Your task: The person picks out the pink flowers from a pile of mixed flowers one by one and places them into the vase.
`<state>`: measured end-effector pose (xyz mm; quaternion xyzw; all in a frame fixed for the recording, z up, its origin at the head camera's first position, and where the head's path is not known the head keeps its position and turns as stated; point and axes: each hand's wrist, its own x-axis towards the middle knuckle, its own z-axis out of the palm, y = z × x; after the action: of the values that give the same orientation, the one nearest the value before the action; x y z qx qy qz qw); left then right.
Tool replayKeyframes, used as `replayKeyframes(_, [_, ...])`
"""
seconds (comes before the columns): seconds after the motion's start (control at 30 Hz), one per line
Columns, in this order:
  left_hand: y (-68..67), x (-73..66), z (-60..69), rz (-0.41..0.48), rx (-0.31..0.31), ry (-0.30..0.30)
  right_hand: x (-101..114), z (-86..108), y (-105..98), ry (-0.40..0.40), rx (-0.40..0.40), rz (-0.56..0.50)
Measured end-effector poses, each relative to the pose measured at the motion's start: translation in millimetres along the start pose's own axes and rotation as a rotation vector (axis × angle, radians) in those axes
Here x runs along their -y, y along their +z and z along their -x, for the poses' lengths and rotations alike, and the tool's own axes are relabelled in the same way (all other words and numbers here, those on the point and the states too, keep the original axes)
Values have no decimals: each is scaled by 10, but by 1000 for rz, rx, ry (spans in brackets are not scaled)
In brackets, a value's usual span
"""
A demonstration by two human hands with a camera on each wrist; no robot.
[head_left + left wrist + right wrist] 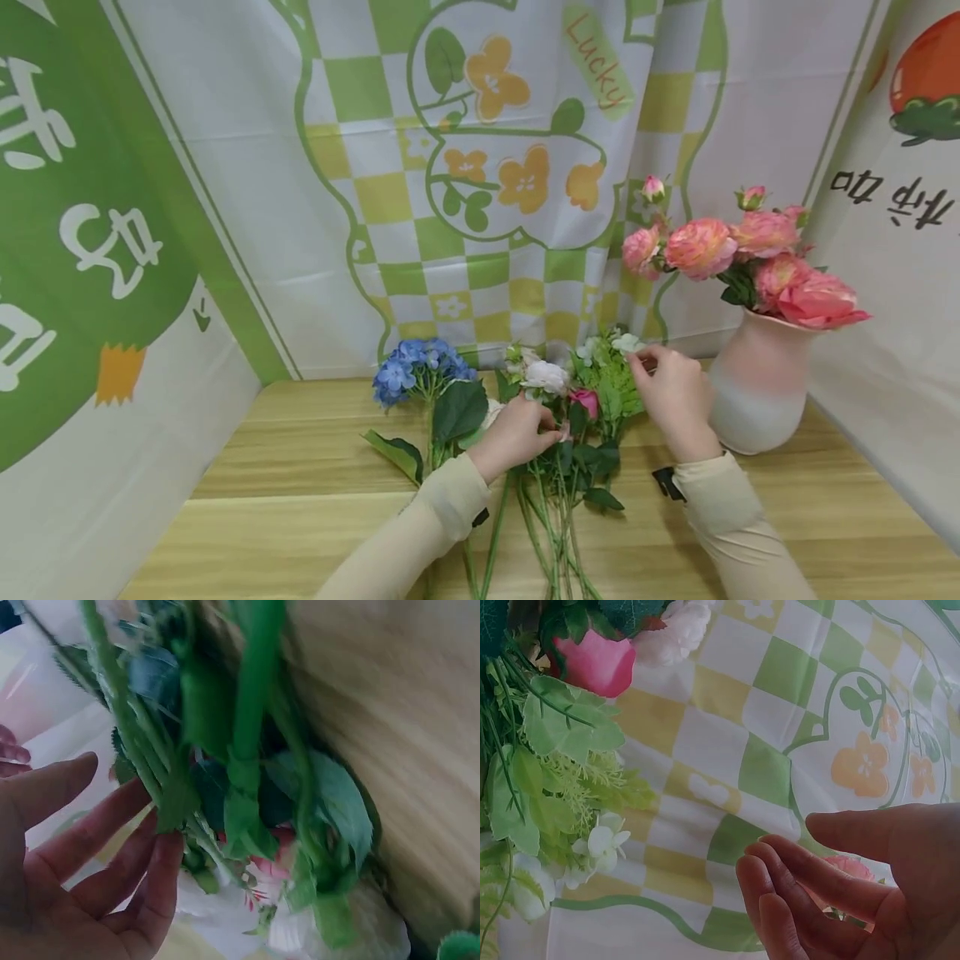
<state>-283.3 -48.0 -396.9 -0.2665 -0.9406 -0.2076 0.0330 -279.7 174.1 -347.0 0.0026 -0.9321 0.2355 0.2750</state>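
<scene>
My left hand [517, 435] reaches into a bunch of artificial flowers on the table. Seen from the left wrist, its thumb stands apart from the fingers [161, 877], which touch the green stems [135, 742] and leaves. Around it lie a white flower [546, 377], a pink rose [584, 403] and a blue hydrangea [420, 367] to the left. To the right of the bunch is my right hand [675, 398], beside light green foliage [611, 375] with small white blossoms [606, 841]. In the right wrist view its loosely bent fingers hold nothing and stay apart from the foliage.
A pink and white vase [761, 383] with several pink peonies [701, 248] stands close to my right hand. A checkered printed cloth [420, 275] hangs behind the wooden table [300, 458]. Long stems [555, 533] stretch toward the front edge.
</scene>
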Motion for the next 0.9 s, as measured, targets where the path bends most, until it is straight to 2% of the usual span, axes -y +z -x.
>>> replayKeyframes(0.1, [7, 34, -3, -59, 6, -29, 3, 4, -1, 10, 8, -2])
replayKeyframes(0.3, [-44, 49, -14, -94, 42, -99, 6, 2, -14, 6, -5, -10])
replayKeyframes(0.53, [-79, 17, -28, -316, 93, -190, 17, 3, -2, -10, 3, -27])
replayKeyframes(0.6, [-90, 22, -36, -339, 101, -222, 20, 6, 0, -7, 4, -33])
replayKeyframes(0.7, [-93, 35, -49, -316, 102, -256, 15, 7, -3, -4, 9, -34])
replayKeyframes(0.8, [-67, 51, -66, -308, 92, -224, 6, 2, -6, -3, 15, -33])
replayKeyframes(0.9, [-20, 58, -113, -279, 65, -144, -5, -2, -8, -2, 18, -30])
